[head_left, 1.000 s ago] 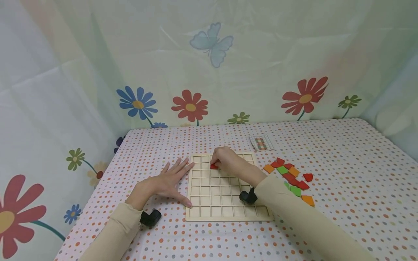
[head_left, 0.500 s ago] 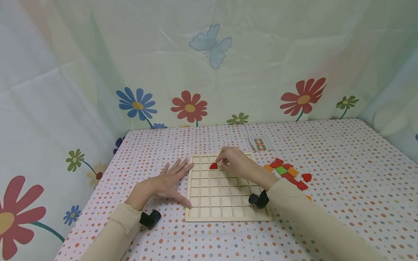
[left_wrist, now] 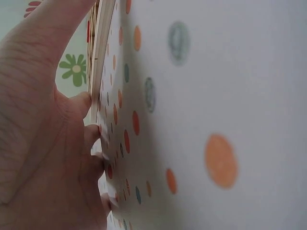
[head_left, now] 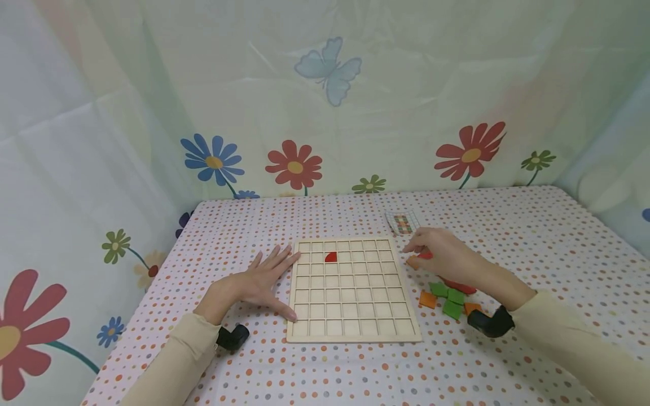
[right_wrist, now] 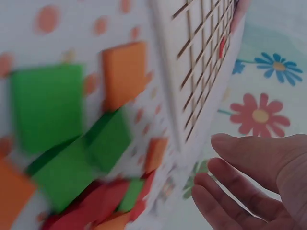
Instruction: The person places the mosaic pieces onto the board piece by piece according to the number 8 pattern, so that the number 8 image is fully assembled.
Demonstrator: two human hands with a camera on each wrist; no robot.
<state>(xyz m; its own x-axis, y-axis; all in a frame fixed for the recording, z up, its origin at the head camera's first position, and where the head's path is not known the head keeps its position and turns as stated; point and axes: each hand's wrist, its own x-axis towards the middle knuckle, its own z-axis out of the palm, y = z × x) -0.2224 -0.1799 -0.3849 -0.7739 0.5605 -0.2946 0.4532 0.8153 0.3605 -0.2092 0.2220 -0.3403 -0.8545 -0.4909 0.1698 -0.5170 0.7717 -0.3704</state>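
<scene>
1. Left hand (head_left: pixel 259 286): grip spread, thumb at the left edge of the gridded board (head_left: pixel 332 296).
2. Right hand (head_left: pixel 447 254): grip slack, thumb parted from fingers, above coloured tiles (head_left: pixel 452 309).
3. Red tile (head_left: pixel 332 257): in the board, second row from the far edge.

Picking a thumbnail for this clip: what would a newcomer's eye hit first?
Probably the lone red piece, sitting in the second row from the far edge of the pale gridded board, third column from the left. Next, the loose green, orange and red pieces right of the board, with the right hand above some of them. Then the blue butterfly high on the backdrop.
</scene>
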